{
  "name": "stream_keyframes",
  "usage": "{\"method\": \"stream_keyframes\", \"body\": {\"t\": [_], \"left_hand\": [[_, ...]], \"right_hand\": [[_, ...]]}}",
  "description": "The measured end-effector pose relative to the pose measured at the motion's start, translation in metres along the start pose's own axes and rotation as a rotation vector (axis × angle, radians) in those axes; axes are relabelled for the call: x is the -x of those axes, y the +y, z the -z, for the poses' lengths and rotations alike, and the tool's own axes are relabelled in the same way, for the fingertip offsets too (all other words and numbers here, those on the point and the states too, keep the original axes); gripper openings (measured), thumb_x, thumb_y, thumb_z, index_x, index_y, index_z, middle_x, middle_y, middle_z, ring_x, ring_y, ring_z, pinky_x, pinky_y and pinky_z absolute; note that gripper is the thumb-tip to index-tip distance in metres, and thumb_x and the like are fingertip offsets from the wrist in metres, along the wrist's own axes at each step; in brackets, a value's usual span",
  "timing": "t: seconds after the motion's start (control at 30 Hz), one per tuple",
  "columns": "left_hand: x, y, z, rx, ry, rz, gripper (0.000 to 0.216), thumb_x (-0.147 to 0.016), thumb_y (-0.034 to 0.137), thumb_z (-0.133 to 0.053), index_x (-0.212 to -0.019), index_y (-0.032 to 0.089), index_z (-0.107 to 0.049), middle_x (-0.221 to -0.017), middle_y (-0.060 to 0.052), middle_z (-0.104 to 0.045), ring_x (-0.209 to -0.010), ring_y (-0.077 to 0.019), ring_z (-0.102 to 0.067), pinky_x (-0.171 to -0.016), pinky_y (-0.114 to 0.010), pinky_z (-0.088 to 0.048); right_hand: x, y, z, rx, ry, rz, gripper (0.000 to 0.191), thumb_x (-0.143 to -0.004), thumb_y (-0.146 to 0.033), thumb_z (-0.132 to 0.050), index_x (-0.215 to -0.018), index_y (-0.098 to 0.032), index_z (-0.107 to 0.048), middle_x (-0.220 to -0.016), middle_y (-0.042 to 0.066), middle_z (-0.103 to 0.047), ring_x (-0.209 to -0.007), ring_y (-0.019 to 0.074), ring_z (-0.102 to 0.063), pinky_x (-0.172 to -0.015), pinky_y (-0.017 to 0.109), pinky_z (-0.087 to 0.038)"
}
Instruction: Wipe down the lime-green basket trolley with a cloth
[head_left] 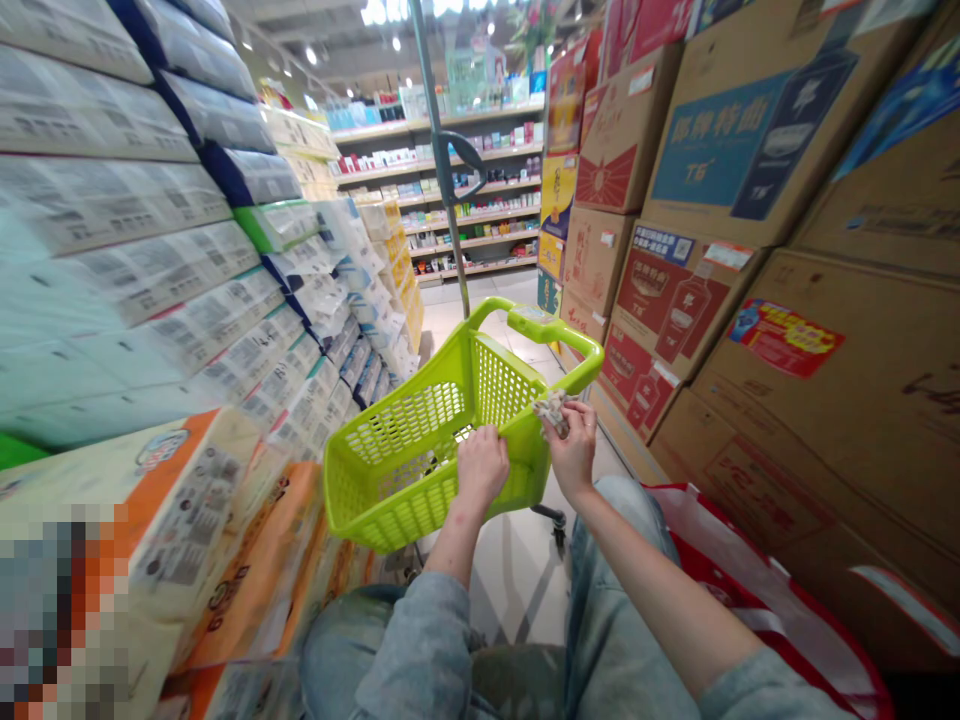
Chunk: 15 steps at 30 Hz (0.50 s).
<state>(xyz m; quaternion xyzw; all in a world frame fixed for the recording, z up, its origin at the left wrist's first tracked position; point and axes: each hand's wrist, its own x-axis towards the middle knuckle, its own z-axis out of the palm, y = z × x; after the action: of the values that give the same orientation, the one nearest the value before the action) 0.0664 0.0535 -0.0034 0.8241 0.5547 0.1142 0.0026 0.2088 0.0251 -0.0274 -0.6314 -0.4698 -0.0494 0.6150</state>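
Note:
A lime-green plastic shopping cart (420, 440) stands in the aisle in front of me, its basket showing no goods and its handle (555, 335) on the far side. My left hand (482, 465) is closed over the near rim of the basket. My right hand (574, 445) is pinched on a small crumpled rag or paper wad (553, 410), pressing it against the rim next to the right corner. My knees in grey jeans show at the bottom.
Stacked packs of tissue paper (150, 300) wall the left side. Cardboard cartons (750, 250) are piled on the right, with a red-and-white bag (735, 560) at their foot. A grey pole (442, 160) rises behind the cart. Store shelves (465, 180) cross the far end.

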Motion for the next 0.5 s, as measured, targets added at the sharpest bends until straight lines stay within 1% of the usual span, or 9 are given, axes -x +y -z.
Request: {"method": "stream_keyframes", "body": {"t": [0.07, 0.13, 0.23, 0.3, 0.37, 0.43, 0.5], "left_hand": [[-0.001, -0.001, 0.001, 0.030, -0.005, -0.017, 0.024, -0.091, 0.028, -0.036, -0.107, 0.018, -0.052, -0.108, -0.010, -0.061, -0.103, -0.0232, -0.052, -0.088, -0.036, -0.038], [-0.001, -0.006, 0.003, 0.086, -0.014, -0.058, 0.031, -0.089, 0.027, -0.041, -0.118, 0.018, -0.048, -0.114, -0.010, -0.060, -0.108, -0.0229, -0.052, -0.091, -0.035, -0.038], [0.000, -0.026, 0.009, 0.199, -0.054, -0.123, 0.042, -0.089, 0.034, -0.043, -0.128, 0.018, -0.041, -0.116, -0.009, -0.061, -0.109, -0.0209, -0.055, -0.092, -0.032, -0.040], [0.003, -0.044, 0.012, 0.235, -0.081, -0.151, 0.044, -0.089, 0.040, -0.044, -0.127, 0.019, -0.044, -0.120, -0.009, -0.059, -0.111, -0.0203, -0.055, -0.093, -0.030, -0.041], [0.006, -0.062, 0.014, 0.171, -0.152, -0.127, 0.044, -0.086, 0.046, -0.047, -0.121, 0.020, -0.050, -0.121, -0.009, -0.060, -0.109, -0.0222, -0.057, -0.089, -0.030, -0.044], [0.009, -0.075, 0.013, 0.086, -0.234, -0.097, 0.044, -0.083, 0.051, -0.048, -0.115, 0.021, -0.054, -0.112, -0.009, -0.065, -0.102, -0.0241, -0.061, -0.083, -0.031, -0.046], [0.011, -0.080, 0.011, 0.039, -0.265, -0.097, 0.043, -0.082, 0.053, -0.049, -0.112, 0.022, -0.055, -0.105, -0.008, -0.068, -0.099, -0.0246, -0.062, -0.079, -0.031, -0.046]], "right_hand": [[0.005, 0.000, -0.001, 0.017, -0.046, 0.041, 0.020, -0.086, -0.036, -0.051, -0.093, -0.019, -0.060, -0.106, 0.011, -0.049, -0.104, 0.0219, -0.053, -0.089, 0.036, -0.049], [0.010, 0.001, -0.001, 0.027, -0.088, 0.068, 0.021, -0.088, -0.034, -0.050, -0.094, -0.018, -0.062, -0.107, 0.011, -0.048, -0.104, 0.0216, -0.053, -0.090, 0.036, -0.049], [0.013, 0.002, 0.002, 0.029, -0.110, 0.092, 0.026, -0.088, -0.033, -0.048, -0.102, -0.017, -0.063, -0.107, 0.011, -0.047, -0.102, 0.0207, -0.053, -0.091, 0.035, -0.049], [0.012, 0.001, 0.003, 0.035, -0.113, 0.096, 0.028, -0.089, -0.032, -0.048, -0.106, -0.017, -0.063, -0.108, 0.011, -0.047, -0.102, 0.0206, -0.053, -0.091, 0.035, -0.049], [0.012, -0.001, 0.001, 0.045, -0.111, 0.090, 0.028, -0.089, -0.030, -0.047, -0.108, -0.018, -0.063, -0.109, 0.011, -0.046, -0.104, 0.0210, -0.052, -0.093, 0.036, -0.048], [0.015, -0.004, -0.005, 0.058, -0.098, 0.074, 0.028, -0.088, -0.027, -0.046, -0.109, -0.016, -0.062, -0.109, 0.012, -0.044, -0.107, 0.0219, -0.049, -0.096, 0.037, -0.045], [0.021, -0.008, -0.014, 0.081, -0.072, 0.047, 0.029, -0.087, -0.023, -0.045, -0.109, -0.014, -0.061, -0.110, 0.013, -0.042, -0.110, 0.0231, -0.046, -0.099, 0.038, -0.043]]}}
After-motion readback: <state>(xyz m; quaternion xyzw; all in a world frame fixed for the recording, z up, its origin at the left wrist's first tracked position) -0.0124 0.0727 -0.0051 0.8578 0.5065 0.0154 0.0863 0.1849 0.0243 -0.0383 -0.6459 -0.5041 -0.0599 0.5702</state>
